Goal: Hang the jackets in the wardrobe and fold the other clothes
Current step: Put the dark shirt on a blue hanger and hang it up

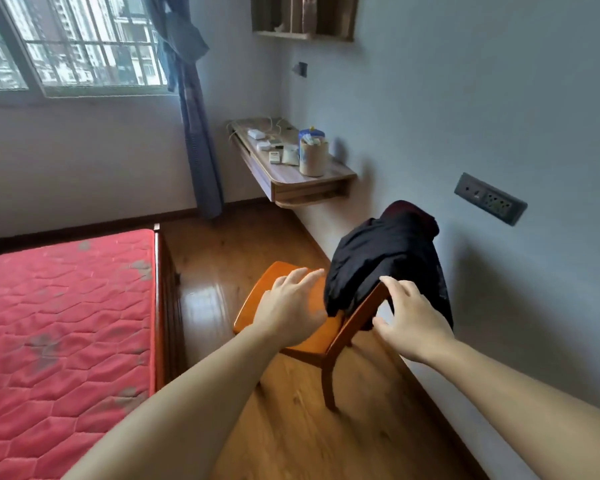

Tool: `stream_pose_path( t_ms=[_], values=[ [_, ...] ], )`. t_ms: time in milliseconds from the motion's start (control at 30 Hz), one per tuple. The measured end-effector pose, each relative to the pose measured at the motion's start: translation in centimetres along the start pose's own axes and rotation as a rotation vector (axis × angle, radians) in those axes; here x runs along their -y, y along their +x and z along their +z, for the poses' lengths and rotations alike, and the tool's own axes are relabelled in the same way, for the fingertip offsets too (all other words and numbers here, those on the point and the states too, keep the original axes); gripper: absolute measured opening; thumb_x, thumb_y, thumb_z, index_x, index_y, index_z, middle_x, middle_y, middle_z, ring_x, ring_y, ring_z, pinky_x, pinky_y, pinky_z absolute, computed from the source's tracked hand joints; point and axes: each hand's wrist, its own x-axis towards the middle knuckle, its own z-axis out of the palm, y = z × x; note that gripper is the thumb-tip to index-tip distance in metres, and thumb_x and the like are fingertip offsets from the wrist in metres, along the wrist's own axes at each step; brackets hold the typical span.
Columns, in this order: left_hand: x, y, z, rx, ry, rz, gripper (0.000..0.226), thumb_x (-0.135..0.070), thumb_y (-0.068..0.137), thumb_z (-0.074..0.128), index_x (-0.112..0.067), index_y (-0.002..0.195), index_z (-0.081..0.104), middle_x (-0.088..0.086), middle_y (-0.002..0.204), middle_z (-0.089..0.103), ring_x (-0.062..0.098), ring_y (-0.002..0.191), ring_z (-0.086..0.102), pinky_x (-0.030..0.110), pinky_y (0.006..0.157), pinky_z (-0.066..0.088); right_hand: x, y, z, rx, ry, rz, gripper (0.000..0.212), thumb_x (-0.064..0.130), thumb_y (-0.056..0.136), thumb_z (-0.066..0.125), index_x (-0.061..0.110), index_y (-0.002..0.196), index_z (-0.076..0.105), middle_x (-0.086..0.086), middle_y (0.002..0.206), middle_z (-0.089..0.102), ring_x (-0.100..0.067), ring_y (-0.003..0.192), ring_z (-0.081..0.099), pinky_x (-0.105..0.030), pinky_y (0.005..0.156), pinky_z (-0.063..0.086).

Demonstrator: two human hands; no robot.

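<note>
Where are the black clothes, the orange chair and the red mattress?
black clothes (381,251): head view, middle of the bundle draped over the chair back.
orange chair (321,332): head view, bare seat.
red mattress (66,306): head view, quilted top.

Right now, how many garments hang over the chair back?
1 that shows plainly: a black garment draped over the chair back, by the right hand. Dark red fabric peeks behind; more may hide.

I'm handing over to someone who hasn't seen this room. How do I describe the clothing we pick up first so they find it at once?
Start at the red mattress; across the strip of wooden floor, an orange wooden chair stands near the blue-grey wall. The black clothing hangs bunched over its backrest, with the left hand and right hand reaching at it. It is the only dark fabric on the chair.
</note>
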Motion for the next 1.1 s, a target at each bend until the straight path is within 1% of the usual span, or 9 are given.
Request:
stream_pose_path(
  t_ms=[267, 400, 500, 600, 667, 767, 900, 1000, 1100],
  values=[
    [-5.7, 13.5, 4.8, 0.063, 0.003, 0.047, 0.07, -0.046, 0.087, 0.055, -0.039, 0.149, 0.024, -0.005, 0.156, 0.029, 0.024, 0.142, 0.027, 0.043, 0.108, 0.038, -10.9, 10.8, -0.9, 0.006, 0.097, 0.121, 0.071, 0.044, 0.088, 0.054, 0.031, 0.147, 0.018, 0.0, 0.148, 0.03, -0.026, 0.123, 0.048, -0.042, 0.087, 0.051],
    [-8.4, 19.6, 8.7, 0.186, -0.133, -0.034, 0.072, -0.041, 0.087, 0.057, -0.034, 0.151, 0.023, -0.004, 0.156, 0.028, 0.021, 0.137, 0.035, 0.032, 0.098, 0.042, -15.9, 16.3, 0.6, 0.071, 0.178, 0.213, 0.073, 0.044, 0.084, 0.056, 0.031, 0.146, 0.019, -0.002, 0.148, 0.031, -0.029, 0.125, 0.046, -0.044, 0.091, 0.048],
    [-10.2, 23.3, 11.9, 0.322, -0.233, -0.138, 0.082, -0.044, 0.085, 0.062, -0.033, 0.153, 0.016, 0.0, 0.156, 0.027, 0.022, 0.135, 0.038, 0.025, 0.086, 0.036, -18.6, 19.8, 2.5, 0.15, 0.266, 0.303, 0.081, 0.044, 0.081, 0.061, 0.027, 0.148, 0.019, -0.007, 0.149, 0.031, -0.032, 0.131, 0.041, -0.046, 0.101, 0.043],
    [-11.1, 25.6, 14.3, 0.429, -0.271, -0.235, 0.1, -0.045, 0.079, 0.07, -0.035, 0.153, 0.005, 0.005, 0.156, 0.023, 0.028, 0.137, 0.034, 0.028, 0.087, 0.037, -20.0, 22.4, 4.4, 0.234, 0.325, 0.378, 0.098, 0.042, 0.075, 0.069, 0.022, 0.152, 0.012, -0.01, 0.154, 0.027, -0.034, 0.138, 0.032, -0.048, 0.109, 0.035],
    [-11.2, 26.5, 15.3, 0.476, -0.235, -0.244, 0.107, -0.042, 0.076, 0.073, -0.038, 0.152, -0.002, 0.006, 0.156, 0.02, 0.032, 0.135, 0.035, 0.032, 0.089, 0.041, -20.4, 23.7, 5.3, 0.275, 0.347, 0.39, 0.102, 0.045, 0.068, 0.07, 0.022, 0.151, 0.016, -0.01, 0.151, 0.033, -0.034, 0.136, 0.036, -0.049, 0.108, 0.036],
    [-10.6, 26.9, 16.3, 0.493, -0.178, -0.212, 0.108, -0.035, 0.077, 0.072, -0.04, 0.151, -0.007, 0.004, 0.154, 0.021, 0.032, 0.127, 0.044, 0.033, 0.087, 0.046, -20.8, 24.9, 6.2, 0.249, 0.34, 0.361, 0.065, 0.036, 0.075, 0.062, 0.028, 0.137, 0.043, -0.006, 0.129, 0.057, -0.034, 0.119, 0.053, -0.045, 0.099, 0.044],
    [-9.6, 27.9, 16.2, 0.477, -0.235, -0.207, 0.111, -0.037, 0.076, 0.076, -0.042, 0.151, -0.005, 0.005, 0.151, 0.025, 0.031, 0.124, 0.046, 0.031, 0.084, 0.044, -22.0, 25.7, 5.2, 0.152, 0.298, 0.291, 0.022, 0.017, 0.086, 0.055, 0.024, 0.101, 0.068, -0.004, 0.1, 0.069, -0.032, 0.095, 0.062, -0.037, 0.081, 0.051],
    [-9.6, 28.8, 15.7, 0.507, -0.292, -0.168, 0.118, -0.045, 0.069, 0.082, -0.047, 0.149, -0.004, 0.005, 0.152, 0.019, 0.03, 0.131, 0.04, 0.03, 0.09, 0.04, -22.0, 25.8, 2.9, 0.123, 0.36, 0.206, 0.015, 0.013, 0.087, 0.053, 0.011, 0.075, 0.061, -0.006, 0.069, 0.061, -0.028, 0.072, 0.058, -0.033, 0.062, 0.042],
    [-10.4, 29.5, 15.2, 0.516, -0.359, -0.113, 0.126, -0.051, 0.058, 0.086, -0.047, 0.149, -0.001, 0.0, 0.153, 0.019, 0.027, 0.137, 0.031, 0.038, 0.105, 0.039, -19.6, 26.3, -0.7, 0.075, 0.447, 0.06, 0.021, 0.012, 0.087, 0.052, 0.003, 0.068, 0.05, -0.01, 0.059, 0.047, -0.019, 0.058, 0.043, -0.032, 0.056, 0.033]
  ],
)
